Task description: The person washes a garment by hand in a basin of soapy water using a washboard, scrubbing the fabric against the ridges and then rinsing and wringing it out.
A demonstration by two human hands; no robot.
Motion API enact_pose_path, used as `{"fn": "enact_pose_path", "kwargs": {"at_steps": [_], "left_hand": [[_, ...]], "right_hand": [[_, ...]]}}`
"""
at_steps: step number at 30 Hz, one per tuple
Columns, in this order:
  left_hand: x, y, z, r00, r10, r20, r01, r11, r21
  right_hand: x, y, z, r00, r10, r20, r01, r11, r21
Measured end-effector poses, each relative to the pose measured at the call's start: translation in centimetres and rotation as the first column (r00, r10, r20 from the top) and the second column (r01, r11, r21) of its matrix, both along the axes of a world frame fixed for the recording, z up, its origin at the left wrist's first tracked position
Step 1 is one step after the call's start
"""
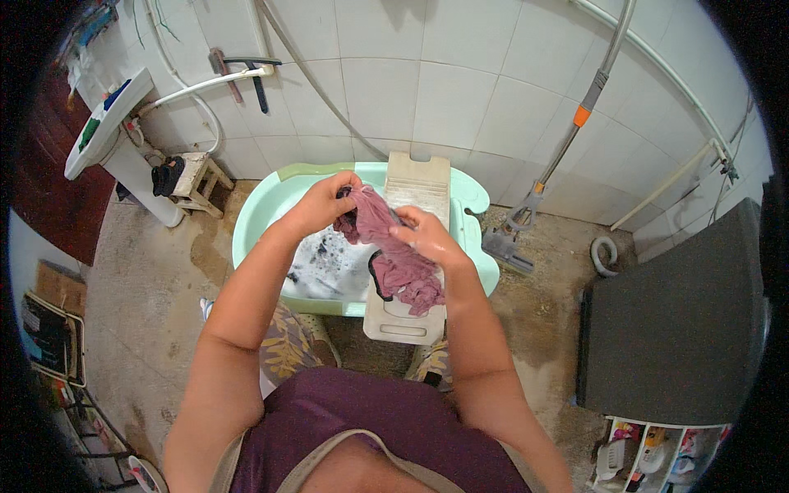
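A wet mauve garment with dark trim (400, 259) is stretched between both hands over a mint-green plastic tub (249, 231). My left hand (330, 200) grips its upper end, where a bunched darker part hangs. My right hand (425, 234) holds the cloth's middle from the right side. The garment's lower folds rest on a cream plastic washboard (419, 175), which lies across the tub. Foamy water (333, 265) with dark cloth showing through the suds fills the tub's left part.
A small stool (197, 179) with dark cloth on it stands beside a pedestal washbasin (114, 126) at the left. A mop with a steel handle (561, 151) leans against the tiled wall. To the right are a dark-topped appliance (672, 320) and a white storage rack (644, 453).
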State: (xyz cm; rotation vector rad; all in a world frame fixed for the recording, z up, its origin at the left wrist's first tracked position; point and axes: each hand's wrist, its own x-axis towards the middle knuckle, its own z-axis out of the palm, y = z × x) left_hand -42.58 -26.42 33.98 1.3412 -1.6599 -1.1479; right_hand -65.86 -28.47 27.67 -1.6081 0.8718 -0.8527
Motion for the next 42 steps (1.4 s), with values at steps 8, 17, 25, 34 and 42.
{"fn": "enact_pose_path", "kwargs": {"at_steps": [8,17,25,34,42], "left_hand": [[-1.1,3.6,6.6,0.996,-0.062,-0.058,0.060,0.998,-0.032],[3.3,3.4,6.2,1.000,0.002,0.009,-0.001,0.995,-0.099],[0.0,2.5,7.2,0.919,-0.222,0.327,0.229,0.973,0.017],[0.4,1.3,10.9,0.825,-0.117,-0.552,-0.076,0.946,-0.314],[2.5,0.0,7.2,0.668,0.045,-0.743,-0.158,0.984,-0.083]], "right_hand": [[1.1,0.5,-2.6,0.949,0.197,-0.244,-0.219,0.973,-0.069],[-1.4,-1.1,2.2,0.957,-0.265,-0.117,0.253,0.962,-0.106],[1.5,0.2,18.1,0.952,-0.292,-0.097,0.151,0.719,-0.679],[-2.0,-0.3,10.0,0.813,-0.114,-0.572,-0.103,0.937,-0.333],[-7.3,-2.4,0.8,0.933,-0.294,-0.206,0.327,0.933,0.151]]}}
